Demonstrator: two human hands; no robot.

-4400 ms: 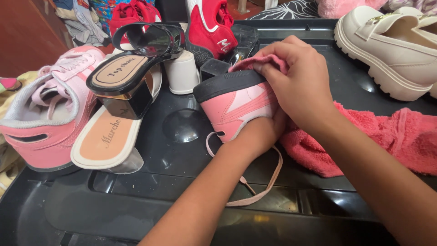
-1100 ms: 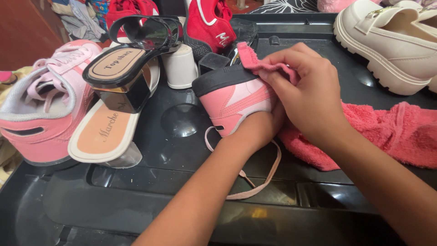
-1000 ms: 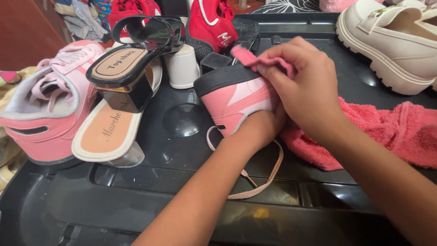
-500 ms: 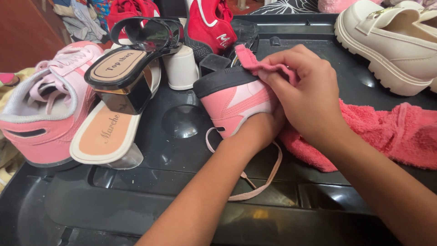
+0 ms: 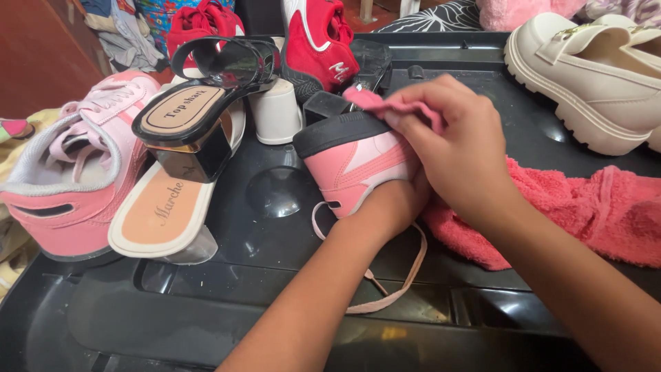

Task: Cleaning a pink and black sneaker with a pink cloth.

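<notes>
Right hand (image 5: 461, 148) fingers pinching pink cloth (image 5: 571, 213) against pink sneaker (image 5: 358, 162); left hand (image 5: 396, 203) gripping sneaker underside, centre of black table (image 5: 275, 296).

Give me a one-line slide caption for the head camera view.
Right hand presses a pink terry cloth on a pink-and-white sneaker whose far end hides the left hand, on a black plastic surface.

Pink sneaker (image 5: 354, 165) with black sole is tipped on its side on the black tray, lace trailing loose. Pink cloth (image 5: 585, 213) is pressed against the sole.
</notes>
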